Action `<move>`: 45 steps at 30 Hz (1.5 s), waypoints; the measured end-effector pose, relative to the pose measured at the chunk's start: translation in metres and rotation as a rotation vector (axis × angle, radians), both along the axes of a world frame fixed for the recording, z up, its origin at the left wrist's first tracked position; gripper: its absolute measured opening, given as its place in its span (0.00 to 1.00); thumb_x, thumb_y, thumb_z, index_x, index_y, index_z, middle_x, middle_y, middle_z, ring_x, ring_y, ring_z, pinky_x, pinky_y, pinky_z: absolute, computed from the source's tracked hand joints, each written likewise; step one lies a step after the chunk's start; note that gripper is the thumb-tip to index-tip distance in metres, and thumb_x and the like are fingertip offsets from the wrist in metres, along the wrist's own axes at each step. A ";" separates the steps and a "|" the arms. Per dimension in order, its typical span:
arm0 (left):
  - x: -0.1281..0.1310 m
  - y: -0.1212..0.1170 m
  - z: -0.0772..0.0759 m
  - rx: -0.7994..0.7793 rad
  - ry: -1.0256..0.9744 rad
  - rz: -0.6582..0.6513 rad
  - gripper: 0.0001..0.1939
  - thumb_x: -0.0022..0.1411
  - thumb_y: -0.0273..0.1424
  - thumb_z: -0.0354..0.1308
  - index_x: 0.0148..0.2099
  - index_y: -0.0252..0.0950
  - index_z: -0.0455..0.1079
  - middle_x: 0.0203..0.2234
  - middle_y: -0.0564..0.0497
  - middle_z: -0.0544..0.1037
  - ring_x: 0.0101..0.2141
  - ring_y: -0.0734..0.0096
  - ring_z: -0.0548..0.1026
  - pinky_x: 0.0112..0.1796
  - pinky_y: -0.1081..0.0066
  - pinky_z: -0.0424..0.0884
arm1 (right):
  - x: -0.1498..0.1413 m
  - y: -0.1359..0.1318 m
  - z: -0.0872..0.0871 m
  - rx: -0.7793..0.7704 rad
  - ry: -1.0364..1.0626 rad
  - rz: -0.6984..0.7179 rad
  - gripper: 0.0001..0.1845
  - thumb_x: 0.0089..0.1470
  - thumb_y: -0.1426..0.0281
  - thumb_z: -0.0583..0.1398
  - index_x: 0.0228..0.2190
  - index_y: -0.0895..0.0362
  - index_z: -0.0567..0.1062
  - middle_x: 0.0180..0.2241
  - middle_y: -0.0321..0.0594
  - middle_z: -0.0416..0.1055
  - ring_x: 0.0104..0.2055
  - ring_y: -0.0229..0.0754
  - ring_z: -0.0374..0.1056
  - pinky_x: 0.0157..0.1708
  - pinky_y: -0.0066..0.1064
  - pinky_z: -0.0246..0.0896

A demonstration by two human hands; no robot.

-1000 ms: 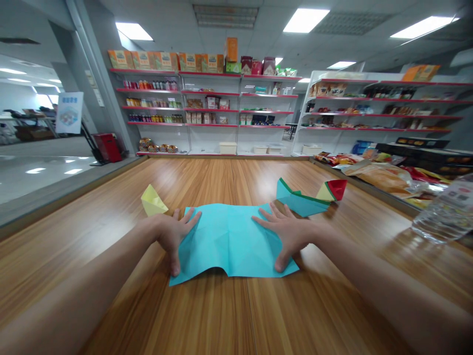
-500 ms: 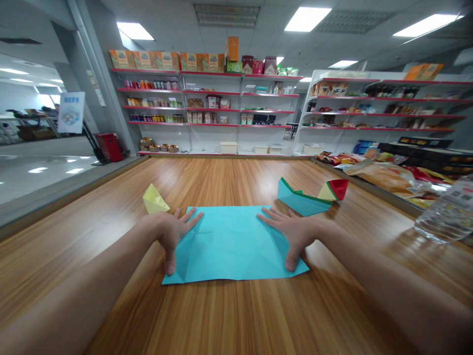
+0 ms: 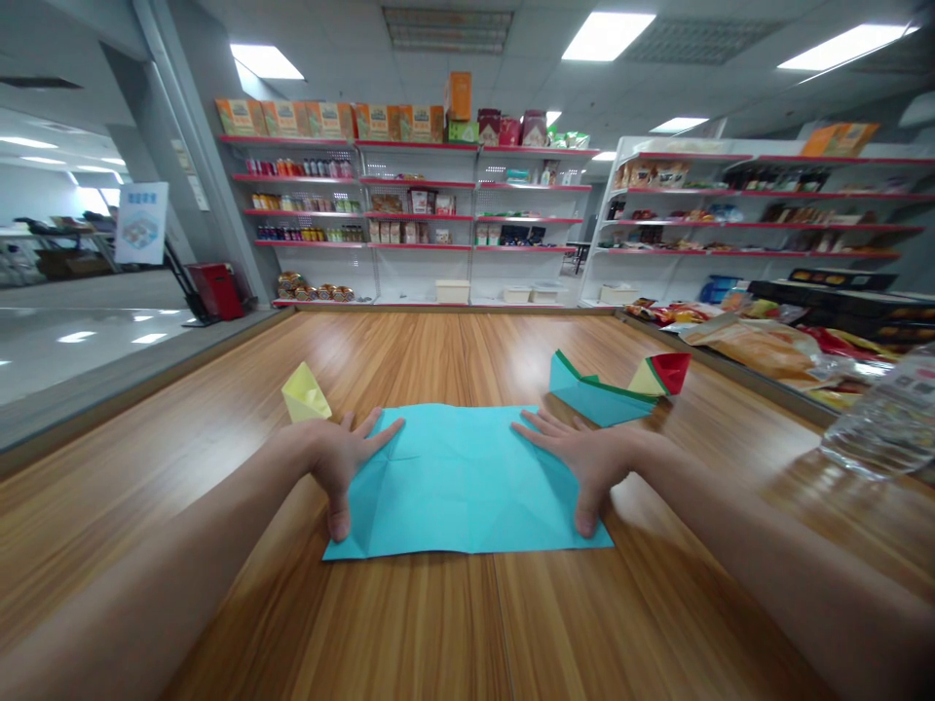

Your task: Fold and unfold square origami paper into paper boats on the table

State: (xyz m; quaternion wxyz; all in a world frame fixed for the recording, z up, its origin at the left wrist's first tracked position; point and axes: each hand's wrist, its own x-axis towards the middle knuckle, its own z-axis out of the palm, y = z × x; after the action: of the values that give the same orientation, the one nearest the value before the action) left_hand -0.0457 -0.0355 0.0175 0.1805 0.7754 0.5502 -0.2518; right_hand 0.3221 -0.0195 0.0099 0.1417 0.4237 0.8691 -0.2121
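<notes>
"Sheet (image 3: 467, 482) on the tabletop (image 3: 409, 633): how does it lie?"

"Spread out, nearly flat, right in front of the person and between the forearms. It's blue, with fold lines across it and a slight waviness along its edges."

"And the left hand (image 3: 347, 467)?"

"Fingers fanned apart over the sheet's left side, thumb down by the near left corner."

"The right hand (image 3: 580, 462)?"

"Also splayed, fingers over the right side, thumb by the near right corner. Both press from above."

"What's close by?"

"A yellow fold (image 3: 305, 394) just beyond the left hand. Beyond the right one, a blue boat (image 3: 599, 397) edged in green, with a yellow-and-red piece (image 3: 668, 374) at its right end; whether those two are joined, I can't tell."

"Farther out?"

"A clear bottle (image 3: 887, 419) at the right, packets (image 3: 760, 352) past it, and stocked shelves (image 3: 420, 183) beyond the tabletop's far edge."
</notes>
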 end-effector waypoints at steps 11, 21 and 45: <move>0.009 -0.004 0.003 0.014 -0.051 0.035 0.81 0.17 0.43 0.72 0.62 0.49 0.14 0.61 0.46 0.18 0.58 0.31 0.23 0.53 0.37 0.43 | -0.008 -0.005 -0.001 0.044 0.006 0.004 0.77 0.19 0.50 0.70 0.61 0.50 0.29 0.65 0.46 0.17 0.64 0.60 0.15 0.60 0.55 0.22; 0.028 -0.007 -0.001 0.055 -0.138 -0.073 0.78 0.23 0.50 0.69 0.61 0.48 0.12 0.61 0.45 0.16 0.57 0.31 0.20 0.50 0.31 0.33 | -0.023 -0.013 -0.002 0.076 0.044 0.027 0.75 0.22 0.43 0.66 0.61 0.48 0.30 0.65 0.44 0.17 0.64 0.61 0.13 0.58 0.58 0.19; 0.071 -0.014 -0.043 0.751 -1.265 0.050 0.45 0.57 0.51 0.51 0.67 0.41 0.32 0.64 0.42 0.47 0.63 0.53 0.44 0.59 0.51 0.46 | -0.035 -0.022 -0.011 0.172 0.190 0.109 0.68 0.27 0.44 0.66 0.62 0.45 0.37 0.65 0.44 0.24 0.64 0.65 0.19 0.56 0.64 0.18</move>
State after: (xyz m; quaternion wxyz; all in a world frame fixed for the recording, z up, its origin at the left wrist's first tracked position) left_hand 0.0256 -0.0492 -0.0258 0.1915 0.7692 0.4078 0.4531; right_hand 0.2870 -0.0416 -0.0016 0.0329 0.3644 0.9154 -0.1679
